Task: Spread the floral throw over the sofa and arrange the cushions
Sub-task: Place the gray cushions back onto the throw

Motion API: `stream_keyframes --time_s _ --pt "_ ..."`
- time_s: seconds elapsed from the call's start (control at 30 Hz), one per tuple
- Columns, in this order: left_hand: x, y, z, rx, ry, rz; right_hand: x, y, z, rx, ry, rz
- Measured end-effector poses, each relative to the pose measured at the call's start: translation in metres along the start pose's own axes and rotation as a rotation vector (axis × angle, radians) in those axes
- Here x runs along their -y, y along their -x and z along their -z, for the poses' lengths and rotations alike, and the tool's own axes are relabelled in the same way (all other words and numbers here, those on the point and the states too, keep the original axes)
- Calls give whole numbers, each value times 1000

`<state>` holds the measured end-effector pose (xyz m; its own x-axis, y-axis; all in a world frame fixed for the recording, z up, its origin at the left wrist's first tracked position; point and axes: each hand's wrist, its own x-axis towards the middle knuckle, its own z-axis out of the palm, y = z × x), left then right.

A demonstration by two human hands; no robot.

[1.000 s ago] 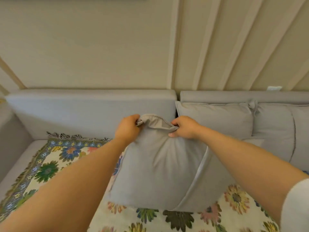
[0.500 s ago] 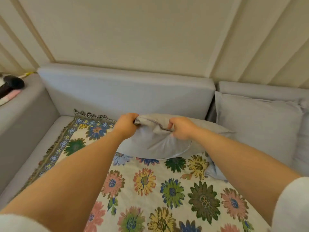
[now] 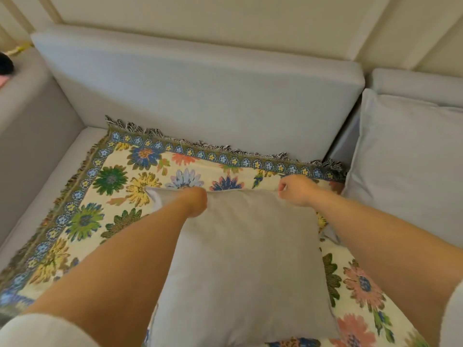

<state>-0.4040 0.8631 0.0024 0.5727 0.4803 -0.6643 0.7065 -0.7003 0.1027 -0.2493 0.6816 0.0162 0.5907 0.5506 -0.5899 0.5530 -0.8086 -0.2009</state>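
The sofa is being seen from closer and from a steeper angle than a second ago, its back cushion filling the upper part of the view. The floral throw is already lying spread over the seat, its fringed far edge running along the foot of the back cushion, so the spreading part of the task is judged to be done and the cushions are being dealt with.

The grey cushion, which was being held up in the air a second ago and folded down half a second ago, is now being laid flat on the throw, well short of the backrest. It is judged that it will need to be stood up against the back to match the second cushion leaning at the right.

Both arms are being stretched forward over the cushion. Its far edge is being held by the left hand, knuckles up and fingers tucked over the seam. The right hand is being kept at the far right corner with fingers curled; whether fabric is being pinched in that grip cannot be told.
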Motion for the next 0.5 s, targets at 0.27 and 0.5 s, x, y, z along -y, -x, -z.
stream_keyframes --time_s 0.27,0.5 --pt "26 -97 -54 -12 29 11 14 -95 -66 97 145 73" --pt "25 -169 -66 50 -20 7 31 -159 -89 243 241 115"
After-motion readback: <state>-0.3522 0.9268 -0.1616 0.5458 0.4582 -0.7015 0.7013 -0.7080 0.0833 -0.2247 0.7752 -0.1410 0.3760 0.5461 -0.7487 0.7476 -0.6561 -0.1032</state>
